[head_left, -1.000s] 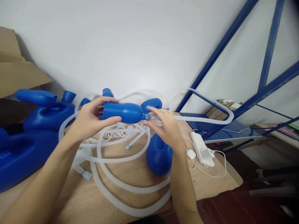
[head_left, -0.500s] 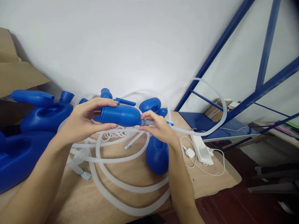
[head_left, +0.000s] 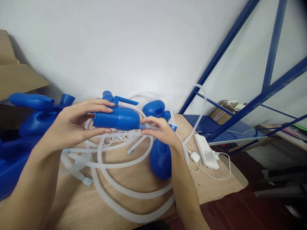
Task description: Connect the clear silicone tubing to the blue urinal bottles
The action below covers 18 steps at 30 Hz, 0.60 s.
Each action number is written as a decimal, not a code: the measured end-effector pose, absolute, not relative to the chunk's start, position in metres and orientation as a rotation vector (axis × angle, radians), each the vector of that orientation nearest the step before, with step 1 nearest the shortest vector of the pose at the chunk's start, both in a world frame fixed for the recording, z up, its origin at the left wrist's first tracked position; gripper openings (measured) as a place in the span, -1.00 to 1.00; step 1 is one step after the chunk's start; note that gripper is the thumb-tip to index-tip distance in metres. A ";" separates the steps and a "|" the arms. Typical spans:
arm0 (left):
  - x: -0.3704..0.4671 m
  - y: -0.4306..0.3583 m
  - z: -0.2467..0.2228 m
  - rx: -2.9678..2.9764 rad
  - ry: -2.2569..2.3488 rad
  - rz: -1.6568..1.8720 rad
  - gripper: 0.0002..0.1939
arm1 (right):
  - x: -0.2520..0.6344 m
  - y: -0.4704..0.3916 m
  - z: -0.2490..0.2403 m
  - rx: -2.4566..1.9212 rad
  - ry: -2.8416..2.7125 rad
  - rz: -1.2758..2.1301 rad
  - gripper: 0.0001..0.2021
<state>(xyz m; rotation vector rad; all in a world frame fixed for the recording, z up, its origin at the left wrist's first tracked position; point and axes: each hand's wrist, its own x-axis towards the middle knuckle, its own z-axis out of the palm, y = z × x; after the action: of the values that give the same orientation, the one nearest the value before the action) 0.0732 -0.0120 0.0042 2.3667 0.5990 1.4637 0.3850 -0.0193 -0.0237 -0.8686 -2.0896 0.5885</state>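
Note:
My left hand (head_left: 79,123) is wrapped round the wide end of a blue plastic funnel-like cup (head_left: 117,118), thumb below and fingers on top. The cup lies level in the air above the table, and a blue handle (head_left: 126,100) projects along its upper side. At its narrow right end, a clear flexible tube (head_left: 151,126) meets the blue spout. My right hand (head_left: 163,129) pinches that tube close to the joint. A small blue-and-white clip (head_left: 173,127) shows just behind my right wrist.
Coiled translucent hoses (head_left: 124,191) spread over the wooden table (head_left: 115,210). Blue bottles (head_left: 31,124) crowd the left side; another blue bottle (head_left: 160,159) sits beside my right forearm. A white power strip (head_left: 206,151), a blue metal rack (head_left: 223,48) and a cardboard box (head_left: 21,76) flank them.
Both hands have shifted slightly left with the cup and tube. The cup has turned so more of its handle shows. The loop of tube at the right has swung inward and narrowed.

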 end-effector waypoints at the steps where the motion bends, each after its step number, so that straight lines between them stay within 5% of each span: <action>1: 0.075 -0.013 0.004 2.361 0.608 1.471 -0.52 | 0.385 -0.020 -0.024 -0.880 -2.080 0.569 -0.68; 11: 0.086 -0.017 0.001 2.340 0.849 1.434 -0.52 | 0.362 -0.035 -0.019 -1.021 -2.184 -0.215 -0.55; 18: 0.095 -0.029 0.001 2.931 1.041 1.307 -0.47 | 0.357 -0.043 -0.022 -1.134 -2.217 -0.391 -0.56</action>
<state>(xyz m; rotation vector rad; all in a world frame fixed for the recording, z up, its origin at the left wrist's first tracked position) 0.0954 -0.0288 0.0011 2.9309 1.0408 1.3075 0.3573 -0.0431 -0.0215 -1.1343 -2.2169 -0.3907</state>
